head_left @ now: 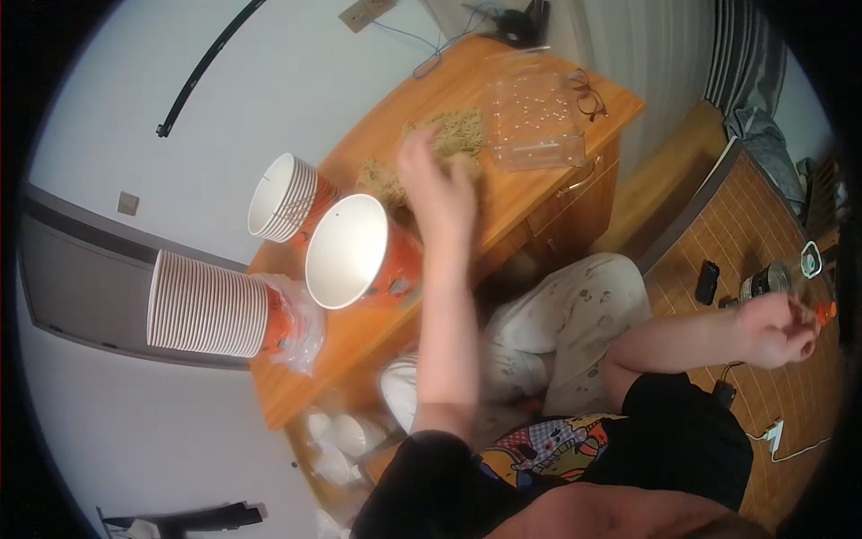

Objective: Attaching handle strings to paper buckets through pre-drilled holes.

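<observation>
Nearest us, low in the frame, our black sleeves lead up to both hands. Our left hand (437,184) hovers open, fingers spread, grasping nothing, just above the large paper cup (359,251) lying on its side at frame centre on the wooden desk (503,193). Our right hand (779,328), at right, pinches a small orange piece (825,312). Stacked cups (211,305) lie at left.

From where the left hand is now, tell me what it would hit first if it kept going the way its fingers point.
Probably the heap of dry noodles on the wooden table: the left hand points up-frame at it, the clear plastic box lying just right. Height above is unclear.
</observation>
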Motion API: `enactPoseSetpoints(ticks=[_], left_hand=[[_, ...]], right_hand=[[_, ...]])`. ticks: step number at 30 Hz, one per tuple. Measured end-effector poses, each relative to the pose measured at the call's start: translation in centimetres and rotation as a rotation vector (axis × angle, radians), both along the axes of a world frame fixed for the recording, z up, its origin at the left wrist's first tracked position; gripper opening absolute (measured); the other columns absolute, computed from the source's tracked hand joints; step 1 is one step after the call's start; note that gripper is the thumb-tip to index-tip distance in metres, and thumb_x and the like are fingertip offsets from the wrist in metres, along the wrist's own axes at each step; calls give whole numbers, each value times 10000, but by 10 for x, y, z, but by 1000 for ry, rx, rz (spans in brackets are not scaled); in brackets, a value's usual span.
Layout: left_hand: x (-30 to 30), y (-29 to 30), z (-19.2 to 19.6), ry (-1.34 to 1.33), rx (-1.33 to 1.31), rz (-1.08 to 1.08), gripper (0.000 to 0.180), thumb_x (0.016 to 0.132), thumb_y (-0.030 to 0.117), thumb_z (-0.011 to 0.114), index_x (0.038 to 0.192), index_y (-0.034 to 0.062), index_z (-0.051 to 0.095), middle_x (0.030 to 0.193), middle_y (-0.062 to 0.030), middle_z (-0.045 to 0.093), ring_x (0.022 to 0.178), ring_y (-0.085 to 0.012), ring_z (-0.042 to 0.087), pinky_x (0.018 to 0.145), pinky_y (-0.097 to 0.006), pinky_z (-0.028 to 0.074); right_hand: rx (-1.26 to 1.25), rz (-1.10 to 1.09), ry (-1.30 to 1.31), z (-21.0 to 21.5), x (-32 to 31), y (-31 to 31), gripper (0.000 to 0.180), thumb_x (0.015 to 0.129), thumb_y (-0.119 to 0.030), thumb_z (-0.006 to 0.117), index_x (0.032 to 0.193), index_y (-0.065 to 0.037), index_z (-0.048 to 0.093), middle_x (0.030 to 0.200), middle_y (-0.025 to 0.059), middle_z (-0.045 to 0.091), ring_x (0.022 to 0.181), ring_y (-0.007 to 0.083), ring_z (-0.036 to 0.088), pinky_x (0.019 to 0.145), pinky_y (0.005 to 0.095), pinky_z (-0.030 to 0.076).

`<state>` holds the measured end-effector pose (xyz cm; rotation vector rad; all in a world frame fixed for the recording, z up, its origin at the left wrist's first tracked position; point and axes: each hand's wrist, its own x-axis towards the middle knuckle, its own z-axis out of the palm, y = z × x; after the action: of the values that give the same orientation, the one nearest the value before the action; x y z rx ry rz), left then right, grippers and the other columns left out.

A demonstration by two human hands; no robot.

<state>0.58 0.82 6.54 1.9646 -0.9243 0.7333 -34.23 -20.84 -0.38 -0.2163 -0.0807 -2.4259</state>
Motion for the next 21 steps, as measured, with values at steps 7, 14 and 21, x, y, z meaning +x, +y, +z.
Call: enactPoseSetpoints(ticks=[7,14,21], left_hand=[[-80,-1,7,21,178,-337,446,782,-24,565,1211,96,540,1293,-149,472,1225,-311,433,1050,-403,308],[-104,76,-15,964,-329,-910,638,947,504,449,1312,-19,459,1213,-123,549,1107,-198,531,975,-314,388],[-84,150,-29,1186,-252,-795,471,950,403,479,1171,-5,560,975,-42,579,906,-124,517,807,-237,413]], right_hand=[[-212,429,1035,54,78,64,162,884,27,551,1039,-3,517,963,138,631,845,169,615,768,284,504],[-930,451,1872,83,149,160,189,792,-116,653,977,-105,622,927,13,632,890,191,595,769,332,392],[-997,353,1786,69,180,200,179,748,-95,706,922,-132,687,739,-5,560,716,172,514,761,318,373]])
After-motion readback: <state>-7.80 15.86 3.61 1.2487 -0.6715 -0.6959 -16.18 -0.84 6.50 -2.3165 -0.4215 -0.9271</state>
